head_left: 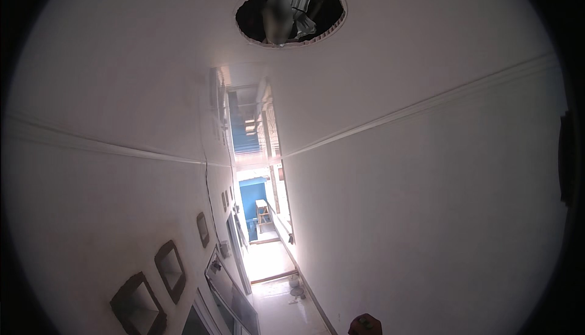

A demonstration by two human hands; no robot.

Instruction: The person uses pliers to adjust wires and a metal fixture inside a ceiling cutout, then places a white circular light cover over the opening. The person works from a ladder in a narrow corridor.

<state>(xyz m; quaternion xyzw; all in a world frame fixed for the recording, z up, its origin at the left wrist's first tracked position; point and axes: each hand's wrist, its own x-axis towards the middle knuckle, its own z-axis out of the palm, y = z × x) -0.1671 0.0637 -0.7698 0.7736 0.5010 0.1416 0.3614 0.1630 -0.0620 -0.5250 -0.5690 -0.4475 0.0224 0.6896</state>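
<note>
Facing a smooth white ceiling (152, 48), you have its ragged-rimmed oval hole (337, 29) overhead, a person (278, 32) inside; a dark-red angular object (365, 325) shows at bottom right. Your hands are outside the view; I cannot tell the fingers' state.

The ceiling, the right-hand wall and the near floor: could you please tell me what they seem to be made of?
Ceiling: probably hollow plastic panelling, glossy; it shows a clear reflection, and the hole's rim looks ribbed.
Right-hand wall: perhaps painted plaster, matte, as it looks plain and mirrors nothing.
Near floor: possibly glazed tile, judging by its shine; joints cannot be made out.
</note>
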